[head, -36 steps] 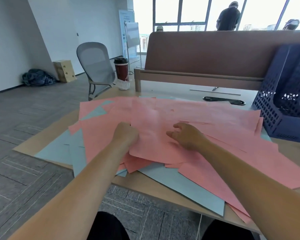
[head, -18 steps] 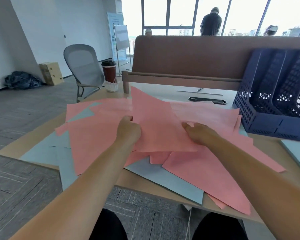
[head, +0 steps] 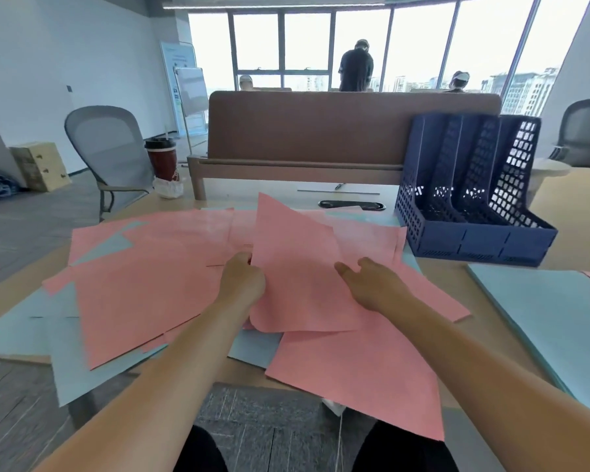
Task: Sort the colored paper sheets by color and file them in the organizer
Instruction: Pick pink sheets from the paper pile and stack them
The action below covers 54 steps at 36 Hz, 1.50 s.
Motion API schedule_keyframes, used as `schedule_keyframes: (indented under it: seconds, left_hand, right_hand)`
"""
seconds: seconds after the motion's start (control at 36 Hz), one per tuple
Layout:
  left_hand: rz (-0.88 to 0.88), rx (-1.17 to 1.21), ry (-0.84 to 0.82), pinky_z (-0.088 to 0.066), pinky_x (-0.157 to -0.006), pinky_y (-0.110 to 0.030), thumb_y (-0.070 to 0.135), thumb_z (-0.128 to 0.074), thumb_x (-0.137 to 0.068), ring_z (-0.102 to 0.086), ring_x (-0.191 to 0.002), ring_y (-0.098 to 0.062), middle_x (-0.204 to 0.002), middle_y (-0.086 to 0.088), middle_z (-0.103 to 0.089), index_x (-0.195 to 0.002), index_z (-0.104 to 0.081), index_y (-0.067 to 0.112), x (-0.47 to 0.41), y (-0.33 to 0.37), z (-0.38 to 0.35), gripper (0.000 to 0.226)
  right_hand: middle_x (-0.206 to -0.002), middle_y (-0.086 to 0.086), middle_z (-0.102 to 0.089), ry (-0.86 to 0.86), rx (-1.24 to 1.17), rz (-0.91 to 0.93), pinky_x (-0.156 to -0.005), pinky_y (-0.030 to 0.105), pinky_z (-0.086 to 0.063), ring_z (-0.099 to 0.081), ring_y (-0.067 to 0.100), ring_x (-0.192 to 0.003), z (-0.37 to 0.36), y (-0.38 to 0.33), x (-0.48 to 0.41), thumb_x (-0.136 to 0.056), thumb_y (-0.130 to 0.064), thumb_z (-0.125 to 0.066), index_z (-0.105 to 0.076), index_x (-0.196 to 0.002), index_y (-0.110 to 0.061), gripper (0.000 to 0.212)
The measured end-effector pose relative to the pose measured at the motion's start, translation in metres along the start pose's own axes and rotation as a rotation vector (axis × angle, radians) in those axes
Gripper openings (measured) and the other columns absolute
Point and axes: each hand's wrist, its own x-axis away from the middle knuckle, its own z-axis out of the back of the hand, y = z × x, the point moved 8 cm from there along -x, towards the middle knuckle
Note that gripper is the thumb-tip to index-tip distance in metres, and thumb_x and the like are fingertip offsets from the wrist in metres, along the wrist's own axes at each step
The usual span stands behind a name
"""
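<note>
Two hands on one tilted pink sheet (head: 297, 267).
We see the left hand (head: 242, 282) pinching its left edge, the right hand (head: 372, 284) resting on it with loose, straight fingers; beneath lies the mixed pile (head: 143, 284) on the bench (head: 573, 226), the blue organizer (head: 470, 206) standing far right.
</note>
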Motion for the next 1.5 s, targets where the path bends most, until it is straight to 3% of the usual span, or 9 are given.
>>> schedule_keyframes:
  seconds: [0.19, 0.5, 0.64, 0.81, 0.97, 1.06, 1.19, 1.36, 1.5]
  left_hand:
    - [-0.062, -0.076, -0.040, -0.030, -0.044, -0.022, -0.008, -0.045, -0.076, -0.045, -0.058, -0.018, -0.062, 0.004, -0.053, -0.077, -0.064, 0.010, 0.001, 0.021, -0.021, 0.026]
    - [-0.104, -0.308, -0.054, -0.017, -0.048, -0.032, -0.007, -0.043, -0.076, -0.032, -0.057, -0.023, -0.062, 0.001, -0.034, -0.062, -0.031, 0.016, -0.023, 0.035, -0.054, 0.030]
    - [-0.031, -0.340, -0.189, -0.044, -0.068, -0.032, 0.009, -0.043, -0.062, -0.060, -0.087, -0.031, -0.083, -0.004, -0.063, -0.073, -0.057, 0.016, -0.038, 0.022, -0.073, 0.019]
    - [0.000, -0.327, -0.171, -0.033, -0.053, -0.029, 0.000, -0.051, -0.074, -0.064, -0.092, -0.040, -0.093, -0.023, -0.066, -0.076, -0.059, 0.006, -0.043, 0.020, -0.077, 0.011]
    - [0.036, -0.408, -0.156, -0.038, -0.066, -0.030, -0.001, -0.053, -0.086, -0.064, -0.098, -0.038, -0.104, -0.025, -0.067, -0.088, -0.063, -0.002, -0.040, 0.026, -0.078, 0.011]
    - [0.066, -0.391, -0.171, -0.035, -0.058, -0.028, 0.000, -0.049, -0.086, -0.062, -0.084, -0.036, -0.102, -0.023, -0.067, -0.077, -0.058, 0.003, -0.038, 0.023, -0.080, 0.013]
    - [0.075, -0.326, -0.195, -0.031, -0.048, -0.025, -0.001, -0.050, -0.083, -0.050, -0.064, -0.025, -0.088, -0.019, -0.065, -0.095, -0.068, -0.004, -0.027, 0.022, -0.078, 0.022]
    - [0.062, -0.336, -0.215, -0.031, -0.048, -0.024, 0.001, -0.053, -0.082, -0.063, -0.082, -0.034, -0.098, -0.022, -0.066, -0.098, -0.066, -0.003, 0.000, 0.027, -0.068, 0.021]
    - [0.094, -0.352, -0.235, -0.032, -0.047, -0.023, 0.001, -0.058, -0.080, -0.050, -0.058, -0.024, -0.065, -0.008, -0.052, -0.075, -0.060, 0.003, 0.031, 0.026, -0.058, 0.005]
  right_hand:
    - [-0.143, 0.016, -0.048, 0.033, -0.086, -0.073, -0.102, 0.042, -0.042, -0.049, 0.034, -0.128, 0.006, 0.016, -0.007, -0.094, -0.067, -0.037, -0.037, -0.146, -0.010, 0.077]
    - [-0.142, 0.014, -0.048, 0.071, -0.171, -0.084, -0.103, 0.042, -0.042, -0.047, 0.036, -0.128, 0.008, 0.018, -0.027, -0.094, -0.052, -0.047, -0.039, -0.143, -0.010, 0.065]
    - [-0.144, 0.018, -0.043, 0.035, -0.076, -0.064, -0.107, 0.042, -0.036, -0.040, 0.037, -0.133, 0.000, 0.017, -0.029, -0.095, -0.060, -0.043, -0.034, -0.147, -0.012, 0.071]
    - [-0.144, 0.019, -0.040, 0.040, -0.082, -0.046, -0.109, 0.043, -0.035, -0.036, 0.037, -0.136, -0.002, 0.017, -0.026, -0.093, -0.061, -0.045, -0.031, -0.148, -0.012, 0.075]
    - [-0.142, 0.018, -0.044, 0.033, -0.088, -0.021, -0.107, 0.041, -0.039, -0.041, 0.036, -0.133, 0.001, 0.021, -0.025, -0.095, -0.052, -0.049, -0.034, -0.145, -0.009, 0.068]
    - [-0.144, 0.015, -0.043, 0.042, -0.100, -0.011, -0.104, 0.040, -0.040, -0.043, 0.033, -0.132, 0.006, 0.024, -0.022, -0.096, -0.049, -0.050, -0.034, -0.146, -0.011, 0.065]
    - [-0.143, 0.014, -0.045, 0.075, -0.088, -0.020, -0.102, 0.039, -0.042, -0.046, 0.032, -0.129, 0.014, 0.036, -0.010, -0.096, -0.046, -0.049, -0.036, -0.146, -0.013, 0.061]
    - [-0.139, 0.017, -0.046, 0.086, -0.043, -0.060, -0.102, 0.041, -0.042, -0.043, 0.035, -0.129, 0.021, 0.050, 0.015, -0.095, -0.046, -0.048, -0.040, -0.140, -0.010, 0.058]
    - [-0.138, 0.016, -0.048, 0.060, 0.015, -0.089, -0.104, 0.040, -0.041, -0.044, 0.035, -0.127, 0.023, 0.055, 0.039, -0.095, -0.045, -0.046, -0.041, -0.140, -0.011, 0.057]
